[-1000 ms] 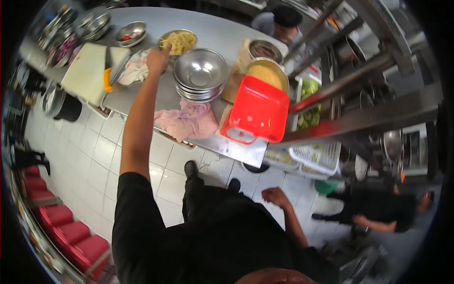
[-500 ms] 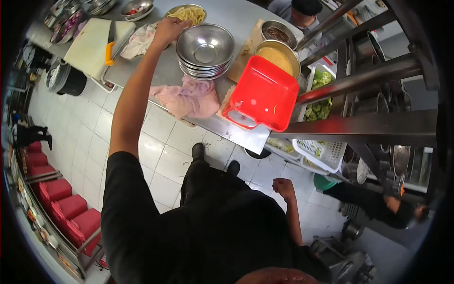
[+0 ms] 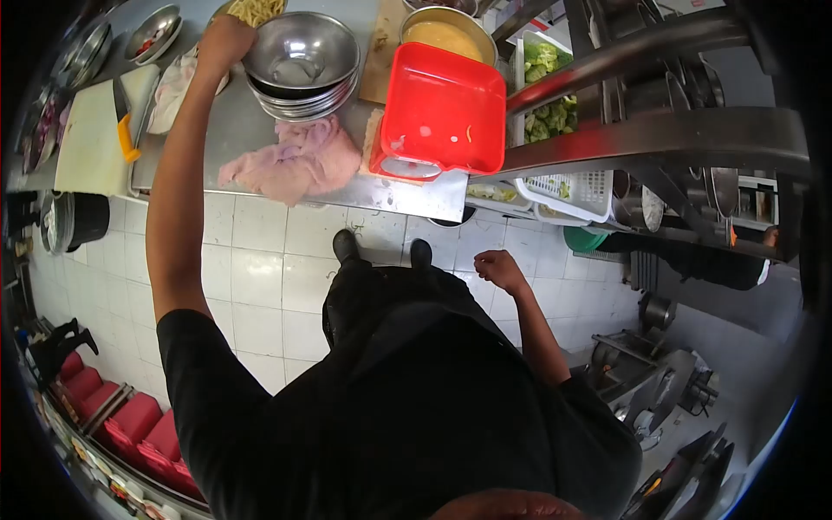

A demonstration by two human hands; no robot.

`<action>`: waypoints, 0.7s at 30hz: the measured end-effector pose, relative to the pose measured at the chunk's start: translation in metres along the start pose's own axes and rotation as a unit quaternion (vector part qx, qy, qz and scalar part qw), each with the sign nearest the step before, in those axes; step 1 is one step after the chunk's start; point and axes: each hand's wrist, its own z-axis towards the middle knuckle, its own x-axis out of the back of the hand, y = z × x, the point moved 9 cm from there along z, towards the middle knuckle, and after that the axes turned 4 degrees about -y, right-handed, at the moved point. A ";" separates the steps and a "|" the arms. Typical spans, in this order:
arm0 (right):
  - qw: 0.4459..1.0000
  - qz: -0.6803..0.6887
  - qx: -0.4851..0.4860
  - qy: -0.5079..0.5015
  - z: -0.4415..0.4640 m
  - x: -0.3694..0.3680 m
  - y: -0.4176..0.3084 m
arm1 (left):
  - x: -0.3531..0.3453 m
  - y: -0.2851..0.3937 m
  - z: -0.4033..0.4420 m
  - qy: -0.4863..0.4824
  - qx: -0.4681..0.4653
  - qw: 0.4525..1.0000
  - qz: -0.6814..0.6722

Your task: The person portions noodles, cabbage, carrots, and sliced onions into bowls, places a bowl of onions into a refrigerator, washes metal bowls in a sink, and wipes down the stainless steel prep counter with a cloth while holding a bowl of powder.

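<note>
Knuckles up, the person's left hand (image 3: 225, 42) bends over the near side of a shallow bowl (image 3: 221, 9), and from where I stand its fingertips are hidden, so I cannot tell whether they pinch anything or lie spread. That bowl sits at one o'clock from the hand, partly behind it, filled with a loose tangle of pale yellow strips (image 3: 259, 10). Just beside the hand, toward three o'clock, stands a stack of steel bowls (image 3: 302, 54), shiny and wide-mouthed; the uppermost tilts a little, with a dark gap beneath its rim. A crumpled whitish cloth (image 3: 176, 91) lies at eight o'clock, and a pink cloth (image 3: 299, 165) at five. Farther off, between three and four, is a red tray (image 3: 445, 108). Well apart at four o'clock, the right hand (image 3: 500, 269) hangs over the tiled floor (image 3: 257, 273), fingers curled inward; how tightly, I cannot tell.
</note>
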 end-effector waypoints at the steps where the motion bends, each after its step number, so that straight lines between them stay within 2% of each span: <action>1: 1.000 -0.004 0.008 0.001 0.003 0.006 0.001 | 0.001 -0.004 0.001 -0.018 0.016 0.999 -0.030; 5: 0.999 -0.021 0.031 -0.004 0.020 0.033 0.010 | -0.002 -0.019 -0.015 -0.050 0.045 0.973 -0.223; 6: 0.999 -0.027 0.036 -0.009 0.027 0.040 0.014 | 0.002 -0.013 -0.029 -0.064 0.043 0.972 -0.220; 9: 0.998 -0.019 0.055 -0.032 0.050 0.057 0.027 | 0.040 0.024 -0.102 0.090 0.062 0.960 -0.257; 10: 0.996 -0.039 0.069 -0.046 0.061 0.064 0.036 | 0.062 0.067 -0.155 0.106 0.191 0.950 -0.221; 12: 0.980 -0.142 0.140 -0.021 0.076 0.085 0.039 | 0.077 0.090 -0.206 0.225 0.125 0.943 -0.210; 13: 0.967 -0.190 0.169 -0.006 0.074 0.096 0.046 | 0.051 0.017 -0.189 0.195 0.040 0.899 -0.390; 14: 0.965 -0.193 0.173 -0.023 0.067 0.105 0.049 | 0.053 0.055 -0.236 0.191 0.054 0.889 -0.413; 16: 0.964 -0.189 0.179 -0.050 0.032 0.125 0.036 | 0.047 0.060 -0.302 0.221 0.140 0.872 -0.413; 17: 0.967 -0.169 0.180 -0.058 0.016 0.140 0.040 | 0.040 0.048 -0.329 0.232 0.129 0.846 -0.462; 18: 0.969 -0.148 0.184 -0.066 0.002 0.151 0.041 | 0.036 0.071 -0.365 0.259 0.140 0.828 -0.478; 21: 0.971 -0.149 0.180 -0.044 -0.012 0.181 0.055 | -0.007 0.087 -0.454 0.233 0.201 0.779 -0.547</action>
